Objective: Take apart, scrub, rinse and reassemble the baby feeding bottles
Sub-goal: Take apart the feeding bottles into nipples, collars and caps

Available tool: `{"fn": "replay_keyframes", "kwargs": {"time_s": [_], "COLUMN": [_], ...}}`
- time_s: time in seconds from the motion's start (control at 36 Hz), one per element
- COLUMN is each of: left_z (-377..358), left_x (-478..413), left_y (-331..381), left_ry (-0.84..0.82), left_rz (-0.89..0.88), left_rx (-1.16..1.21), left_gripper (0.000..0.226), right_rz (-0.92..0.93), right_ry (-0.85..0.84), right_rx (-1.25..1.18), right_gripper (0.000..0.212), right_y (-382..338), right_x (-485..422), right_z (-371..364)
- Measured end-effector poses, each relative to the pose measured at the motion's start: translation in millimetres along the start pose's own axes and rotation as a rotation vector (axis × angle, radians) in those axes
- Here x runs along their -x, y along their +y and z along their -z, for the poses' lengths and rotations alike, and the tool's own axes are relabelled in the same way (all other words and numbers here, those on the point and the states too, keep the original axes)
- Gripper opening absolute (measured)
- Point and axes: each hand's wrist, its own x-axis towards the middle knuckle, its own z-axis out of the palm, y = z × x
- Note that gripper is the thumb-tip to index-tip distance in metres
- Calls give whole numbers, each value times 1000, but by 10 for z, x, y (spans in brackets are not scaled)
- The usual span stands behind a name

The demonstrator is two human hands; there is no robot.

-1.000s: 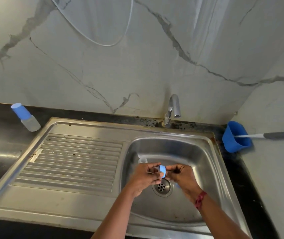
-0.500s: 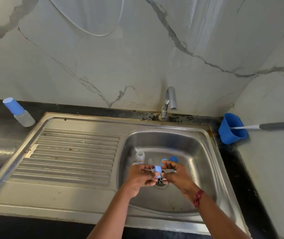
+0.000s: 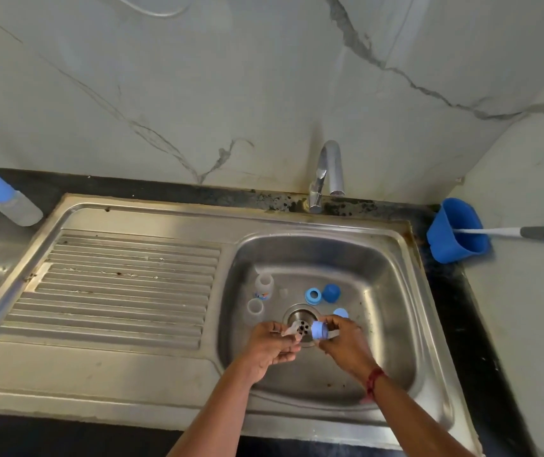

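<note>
Over the drain of the steel sink (image 3: 392,291), my right hand (image 3: 343,344) pinches a small blue screw ring (image 3: 319,330). My left hand (image 3: 272,346) holds a clear silicone teat (image 3: 290,329) just left of it. On the basin floor behind stand a clear bottle body (image 3: 263,285), a clear cup-like part (image 3: 255,306), a blue ring (image 3: 313,295), a blue cap (image 3: 331,292) and a pale blue part (image 3: 341,313). An assembled bottle with a blue cap (image 3: 3,194) stands on the counter at far left.
The tap (image 3: 328,173) rises behind the basin with no water running. A blue holder (image 3: 457,230) with a grey-handled brush (image 3: 524,232) sits on the right counter. A ribbed draining board (image 3: 122,285) lies left of the basin.
My hands have drawn apart: the teat has come away in my left hand and the blue ring stays in my right. The view tilted down, showing more parts in the basin.
</note>
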Motion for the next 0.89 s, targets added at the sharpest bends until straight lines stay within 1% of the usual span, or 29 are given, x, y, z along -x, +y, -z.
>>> {"fn": "replay_keyframes", "kwargs": {"time_s": [0.03, 0.11, 0.17, 0.19, 0.28, 0.33, 0.39, 0.47, 0.58, 0.64, 0.75, 0.81, 0.89], "left_z": [-28, -100, -149, -170, -198, -212, -232, -242, -256, -280, -328, -328, -294], "left_x": [-38, -152, -228, -272, -428, -492, -507, -566, -660, -695, -823, -888, -1000], "left_y": [-7, -37, -54, -64, -126, -162, -166, -215, -291, -294, -267, -240, -223], "left_ry": [10, 45, 75, 97, 183, 192, 199, 254, 326, 357, 335, 317, 314], "left_rz": [6, 4, -10, -28, -82, -71, -47, 24, 94, 123, 177, 193, 207], "left_rx": [-27, -94, -146, -214, -495, -564, -574, -458, -331, -256, -46, 37, 100], "left_gripper": [30, 17, 8, 7, 18, 20, 19, 14, 24, 25, 24, 29, 35], "right_rz": [13, 40, 43, 42, 51, 46, 59, 118, 122, 127, 121, 114, 90], "right_ry": [17, 26, -19, -34, -54, -80, -98, -142, -189, -195, -202, -202, -199], "right_rx": [68, 223, 323, 382, 514, 615, 692, 803, 906, 923, 930, 943, 959], "right_gripper": [23, 37, 35, 35, 40, 38, 37, 37, 34, 34, 32, 34, 34], "right_y": [38, 120, 147, 168, 209, 227, 238, 284, 320, 342, 376, 378, 375], "right_x": [-46, -180, -276, -326, -446, -499, -548, -653, -772, -813, -898, -939, -992], "right_z": [-28, -126, -198, -236, -319, -355, -369, -402, -426, -445, -496, -509, -516]}}
